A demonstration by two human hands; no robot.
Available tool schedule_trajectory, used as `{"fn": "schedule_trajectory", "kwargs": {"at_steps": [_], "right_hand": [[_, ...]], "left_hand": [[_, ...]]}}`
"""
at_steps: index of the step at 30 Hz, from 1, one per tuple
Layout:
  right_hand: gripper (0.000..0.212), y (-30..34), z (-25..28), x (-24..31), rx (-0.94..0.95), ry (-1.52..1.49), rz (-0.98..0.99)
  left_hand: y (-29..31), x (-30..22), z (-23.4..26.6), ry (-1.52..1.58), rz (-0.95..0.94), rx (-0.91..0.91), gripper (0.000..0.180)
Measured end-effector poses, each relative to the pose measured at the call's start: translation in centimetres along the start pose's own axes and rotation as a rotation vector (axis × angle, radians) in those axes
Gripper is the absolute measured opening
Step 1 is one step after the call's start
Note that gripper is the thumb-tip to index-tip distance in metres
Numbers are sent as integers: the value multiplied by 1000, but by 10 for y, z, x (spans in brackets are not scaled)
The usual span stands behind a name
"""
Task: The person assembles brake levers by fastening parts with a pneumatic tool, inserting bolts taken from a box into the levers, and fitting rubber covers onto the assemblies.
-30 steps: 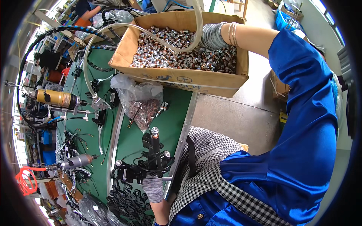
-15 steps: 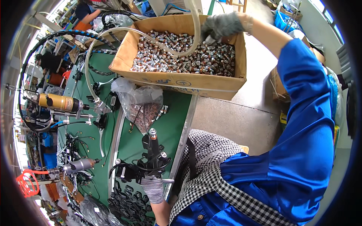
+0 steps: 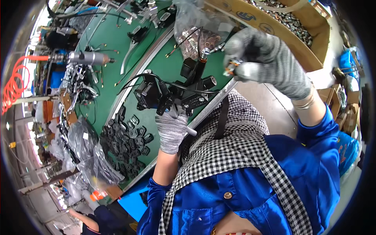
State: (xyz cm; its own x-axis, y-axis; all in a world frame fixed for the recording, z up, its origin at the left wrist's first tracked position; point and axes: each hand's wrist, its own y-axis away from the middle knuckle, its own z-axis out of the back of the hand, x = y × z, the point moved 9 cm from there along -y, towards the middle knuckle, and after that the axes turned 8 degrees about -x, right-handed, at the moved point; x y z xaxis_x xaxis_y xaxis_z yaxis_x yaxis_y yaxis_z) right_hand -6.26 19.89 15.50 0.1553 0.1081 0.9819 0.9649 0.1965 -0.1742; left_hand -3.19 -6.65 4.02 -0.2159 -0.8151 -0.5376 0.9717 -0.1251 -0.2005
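Observation:
My left hand point(image 3: 172, 131), in a grey knit glove, is closed round a black brake lever assembly point(image 3: 164, 98) with a thin black cable and a silver lever end point(image 3: 191, 131). From its top rises a black stem tipped with a metal banjo bolt point(image 3: 204, 55) with copper-coloured rings. My right hand point(image 3: 274, 66), also gloved, is up to the right of the assembly, pinching a small metal bolt point(image 3: 232, 67) with orange-brown rings between thumb and fingers. The pinched bolt is apart from the assembly and slightly blurred.
A cardboard box point(image 3: 282, 35) of metal bolts stands at the far right. Near it lies a clear bag point(image 3: 196, 35) of copper-coloured rings. Black parts point(image 3: 125, 143) are heaped on the green table point(image 3: 105, 78). A grey air screwdriver point(image 3: 88, 58) hangs at left.
My right hand has come out of the box towards the assembly, with a bolt in its fingers. My view has shifted, so the box now sits at the upper right.

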Motion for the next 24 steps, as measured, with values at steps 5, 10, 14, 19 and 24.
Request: {"fn": "schedule_trajectory", "kwargs": {"at_steps": [5,10,14,19,24], "right_hand": [[25,-9,-41,-19,51,40,-60],[24,-12,-59,-14,-80,224,138],[22,-11,-67,6,-114,305,399],[22,-15,-69,7,-107,376,382],[22,-17,-69,5,-116,428,392]], "left_hand": [[19,18,25,96,316,-26,47],[30,38,28,310,373,-135,53],[33,40,29,65,219,-111,55],[36,48,30,238,328,-121,56],[36,44,40,142,428,-144,58]]}}
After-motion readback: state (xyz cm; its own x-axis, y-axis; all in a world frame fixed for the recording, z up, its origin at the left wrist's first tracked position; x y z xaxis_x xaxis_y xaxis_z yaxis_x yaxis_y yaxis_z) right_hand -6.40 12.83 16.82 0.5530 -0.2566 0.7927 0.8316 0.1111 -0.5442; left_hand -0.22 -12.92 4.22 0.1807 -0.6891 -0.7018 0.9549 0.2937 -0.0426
